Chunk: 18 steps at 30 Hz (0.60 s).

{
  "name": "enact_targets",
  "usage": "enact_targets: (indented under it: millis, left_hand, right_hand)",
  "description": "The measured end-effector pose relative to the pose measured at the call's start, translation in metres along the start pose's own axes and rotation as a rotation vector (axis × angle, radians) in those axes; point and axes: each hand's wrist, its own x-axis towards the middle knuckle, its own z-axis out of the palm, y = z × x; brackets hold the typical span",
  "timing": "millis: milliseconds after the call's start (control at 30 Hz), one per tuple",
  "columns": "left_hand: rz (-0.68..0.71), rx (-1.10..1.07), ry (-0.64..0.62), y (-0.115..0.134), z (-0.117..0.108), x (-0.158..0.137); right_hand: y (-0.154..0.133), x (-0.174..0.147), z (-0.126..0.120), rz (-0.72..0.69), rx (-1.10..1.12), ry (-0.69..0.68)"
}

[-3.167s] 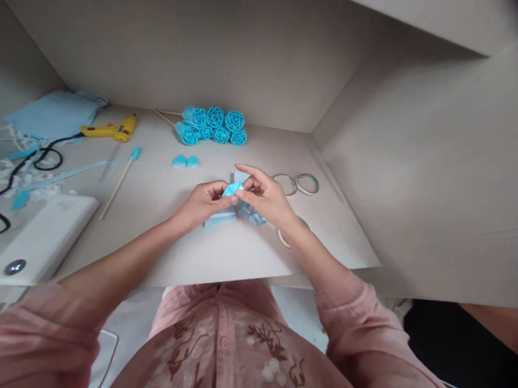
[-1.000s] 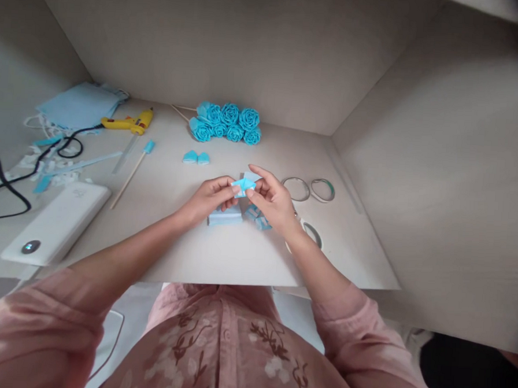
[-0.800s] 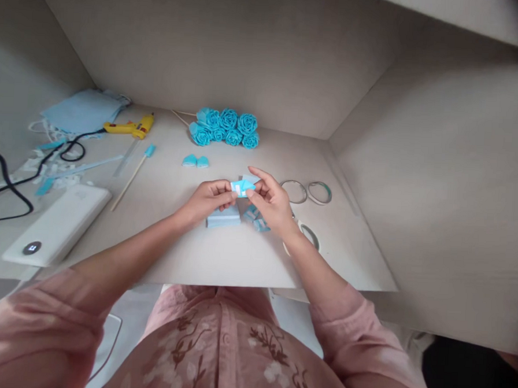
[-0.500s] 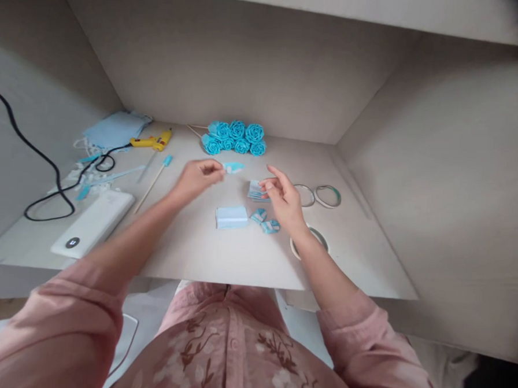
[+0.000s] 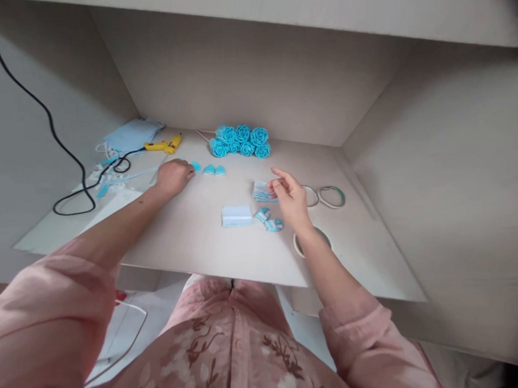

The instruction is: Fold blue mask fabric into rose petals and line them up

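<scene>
My left hand [image 5: 174,176] rests low over the left part of the table, fingers curled downward; what they hold, if anything, is hidden. A blue petal-like piece [image 5: 195,166] lies at its fingertips, with two more cut blue pieces [image 5: 214,170] just to the right. My right hand [image 5: 288,197] hovers with thumb and fingers apart, beside a stack of pale blue folded fabric pieces [image 5: 261,190]. Nearer me are a second light blue stack [image 5: 236,216] and two small folded blue-and-white pieces [image 5: 269,219].
Several blue fabric roses [image 5: 243,140] lie at the back. A yellow glue gun [image 5: 165,145] with a black cord [image 5: 49,125], face masks [image 5: 132,134] and scraps sit at left. Tape rolls [image 5: 332,196] lie at right, one partly under my right forearm. Panels enclose the table's sides and back.
My left hand has moved left and down from the blue cut pieces, which now lie apart on the table. It now covers the blue-tipped stick. My right hand stays by the stack.
</scene>
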Motion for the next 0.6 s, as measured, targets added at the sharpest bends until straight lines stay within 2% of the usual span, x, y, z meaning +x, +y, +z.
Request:
enact_targets:
  millis: [167,267,367,600]
  left_hand:
    - [-0.042,-0.126,0.095,-0.005,0.003,0.011]
    - [-0.059,-0.151,0.068,-0.012,0.014,0.02]
    - [-0.022,-0.188,0.047,-0.019,0.024,0.025]
    - [0.108,-0.315,0.11,-0.019,0.034,0.027]
  right_hand:
    - [-0.001,0.0,0.0,0.014,-0.004,-0.007]
    - [0.001,0.0,-0.001,0.014,0.009,-0.003]
    - [0.002,-0.001,-0.001,0.02,0.017,0.002]
    - [0.002,-0.002,0.0,0.016,-0.009,-0.008]
